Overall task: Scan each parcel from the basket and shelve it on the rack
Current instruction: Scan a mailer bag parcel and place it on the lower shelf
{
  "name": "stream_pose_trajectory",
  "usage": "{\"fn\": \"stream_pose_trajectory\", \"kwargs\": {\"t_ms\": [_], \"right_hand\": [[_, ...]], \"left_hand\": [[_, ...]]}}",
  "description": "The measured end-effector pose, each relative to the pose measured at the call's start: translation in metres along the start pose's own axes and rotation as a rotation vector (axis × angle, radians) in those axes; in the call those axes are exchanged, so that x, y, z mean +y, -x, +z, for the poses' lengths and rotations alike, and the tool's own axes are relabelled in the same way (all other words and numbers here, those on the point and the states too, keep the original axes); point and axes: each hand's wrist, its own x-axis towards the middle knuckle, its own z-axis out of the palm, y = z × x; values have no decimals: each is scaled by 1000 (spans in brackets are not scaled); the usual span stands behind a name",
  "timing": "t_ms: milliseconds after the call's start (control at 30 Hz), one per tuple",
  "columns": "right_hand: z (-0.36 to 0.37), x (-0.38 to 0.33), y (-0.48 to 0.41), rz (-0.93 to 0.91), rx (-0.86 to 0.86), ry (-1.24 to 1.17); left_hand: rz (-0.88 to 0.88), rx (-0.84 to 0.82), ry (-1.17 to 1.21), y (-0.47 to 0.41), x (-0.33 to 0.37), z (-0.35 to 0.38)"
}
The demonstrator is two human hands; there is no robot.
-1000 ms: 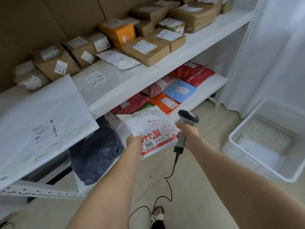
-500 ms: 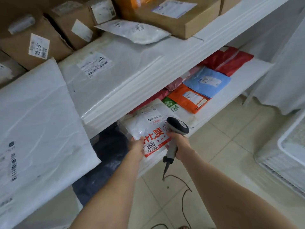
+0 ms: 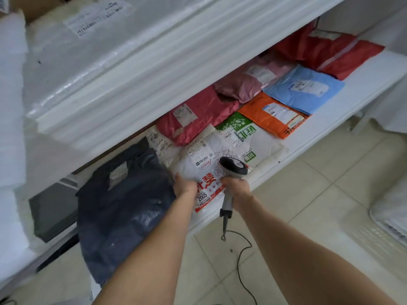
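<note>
Two bare forearms reach in from the foreground over a pale tiled floor [image 3: 319, 194], where a thin black cable [image 3: 241, 254] trails down from a handheld scanner [image 3: 234, 168]. The right hand [image 3: 237, 188] has its fingers clamped round the scanner's grey handle, with the dark head tipped over the parcel in front of it. The left hand [image 3: 185, 186] grips the near left edge of the white parcel [image 3: 203, 172], fingers curled on it.

The white parcel, printed with red characters and the number 2005, lies on the lower shelf [image 3: 334, 115] of the rack [image 3: 141, 69], with its near end at the shelf's front edge. A crumpled dark blue-grey bag [image 3: 123, 208] lies just to its left and hangs over the front of the shelf. A green-and-white parcel [image 3: 244, 134] touches it on the right.

At the right edge of the view, blurred, is part of a white basket [image 3: 391, 213] standing on the floor.

Farther along the lower shelf lie an orange parcel [image 3: 273, 116], a blue parcel [image 3: 305, 88], a pink-red parcel [image 3: 196, 116], a mauve parcel [image 3: 242, 85] and, at the far end, red parcels [image 3: 330, 51]. Most of them carry white shipping labels too small to read.

On the upper shelf rests a large flat white parcel [image 3: 83, 56], and its printed label is blurred.
</note>
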Motion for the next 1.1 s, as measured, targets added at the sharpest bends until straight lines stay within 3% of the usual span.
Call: {"fn": "stream_pose_trajectory", "kwargs": {"t_ms": [167,400,600,900,1100], "right_hand": [[4,5,-8,51,8,167],[8,7,-8,37,-23,149],[0,-6,7,0,4,129],[-36,-71,82,-50,91,10],[-89,-117,151,-128,158,-157]], "left_hand": [[22,-113,-63,-3,4,8],[10,-222,-100,-4,12,9],[2,-222,-106,6,24,5],[121,-268,-127,91,89,-6],[107,-376,8,179,129,6]]}}
